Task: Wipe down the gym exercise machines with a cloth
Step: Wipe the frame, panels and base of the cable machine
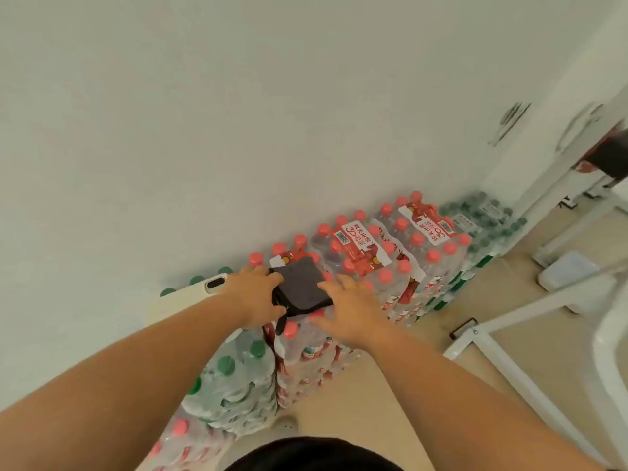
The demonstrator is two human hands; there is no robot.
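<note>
A black garment [316, 455] covers the torso; left forearm [153, 351] and right forearm [441, 375] are bare.

Red-capped water bottle packs [360, 253], white wall [204, 113]

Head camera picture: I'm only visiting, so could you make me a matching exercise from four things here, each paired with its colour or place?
Things:
1 folded cloth
2 phone
3 green-capped bottles
4 machine frame

Descriptions:
A white bars, on the floor at right
B beside the left hand, near the wall
C dark grey, on the red-capped bottles
D shrink-wrapped, lower than the red-capped stack

Pairs: 1-C, 2-B, 3-D, 4-A.
</note>
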